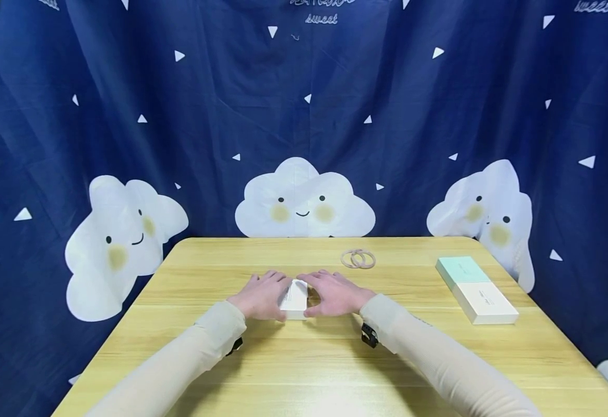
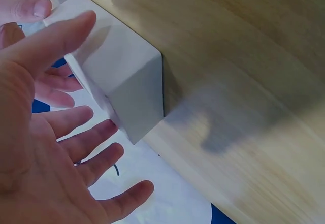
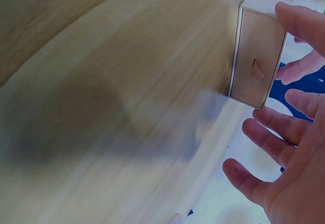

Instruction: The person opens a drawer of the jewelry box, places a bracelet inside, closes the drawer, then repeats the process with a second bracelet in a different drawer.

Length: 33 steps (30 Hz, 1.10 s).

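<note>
A small white box (image 1: 295,297) with faint print on top lies on the table between the two hands. Its plain left end (image 2: 138,99) shows in the left wrist view. In the right wrist view, the box's right end (image 3: 256,56) has a tan inner panel with a small cut flap. My left hand (image 1: 265,294) spreads around the left end, thumb over the near side and loose fingers by the far edge. On the other side, my right hand (image 1: 333,293) stands likewise, its thumb at the near corner. Whether each fingertip touches is unclear.
Two overlapping pale pink rings (image 1: 358,259) lie farther back on the wooden table (image 1: 293,370). Toward the right edge lies a long box with a mint half (image 1: 462,269) and a white half (image 1: 485,301). Behind the table hangs a dark blue curtain (image 1: 204,116) printed with clouds.
</note>
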{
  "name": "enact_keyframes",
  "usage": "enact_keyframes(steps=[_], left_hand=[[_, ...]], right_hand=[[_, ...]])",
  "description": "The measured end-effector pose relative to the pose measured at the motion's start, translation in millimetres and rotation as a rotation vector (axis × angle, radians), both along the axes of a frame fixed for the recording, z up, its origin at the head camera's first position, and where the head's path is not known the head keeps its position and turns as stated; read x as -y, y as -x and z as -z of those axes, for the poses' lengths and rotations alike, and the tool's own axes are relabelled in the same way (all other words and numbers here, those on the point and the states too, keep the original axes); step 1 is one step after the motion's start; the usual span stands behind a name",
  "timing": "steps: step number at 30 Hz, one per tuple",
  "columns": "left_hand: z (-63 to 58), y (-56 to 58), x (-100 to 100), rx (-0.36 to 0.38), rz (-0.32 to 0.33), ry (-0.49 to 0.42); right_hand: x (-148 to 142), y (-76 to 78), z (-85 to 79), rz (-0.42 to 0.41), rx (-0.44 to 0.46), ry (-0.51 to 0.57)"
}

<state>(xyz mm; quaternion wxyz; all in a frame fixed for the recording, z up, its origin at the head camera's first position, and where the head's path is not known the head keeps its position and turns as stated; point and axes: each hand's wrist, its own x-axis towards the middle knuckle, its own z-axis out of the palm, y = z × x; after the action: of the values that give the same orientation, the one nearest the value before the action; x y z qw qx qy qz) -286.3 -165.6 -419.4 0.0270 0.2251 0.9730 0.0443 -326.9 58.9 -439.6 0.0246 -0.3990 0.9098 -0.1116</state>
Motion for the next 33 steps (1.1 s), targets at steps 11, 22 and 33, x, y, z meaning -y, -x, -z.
enact_keyframes(steps=[11,22,33], left_hand=[[6.7,9.6,3,-0.004,-0.010,0.005],[8.7,13.6,6,0.007,-0.003,-0.028],[5.1,13.7,13,0.003,0.000,-0.051]], right_hand=[[1,2.4,1.7,-0.010,-0.004,0.003],[1,1.6,1.7,-0.008,-0.013,0.014],[8,3.1,3.8,-0.012,-0.033,0.018]])
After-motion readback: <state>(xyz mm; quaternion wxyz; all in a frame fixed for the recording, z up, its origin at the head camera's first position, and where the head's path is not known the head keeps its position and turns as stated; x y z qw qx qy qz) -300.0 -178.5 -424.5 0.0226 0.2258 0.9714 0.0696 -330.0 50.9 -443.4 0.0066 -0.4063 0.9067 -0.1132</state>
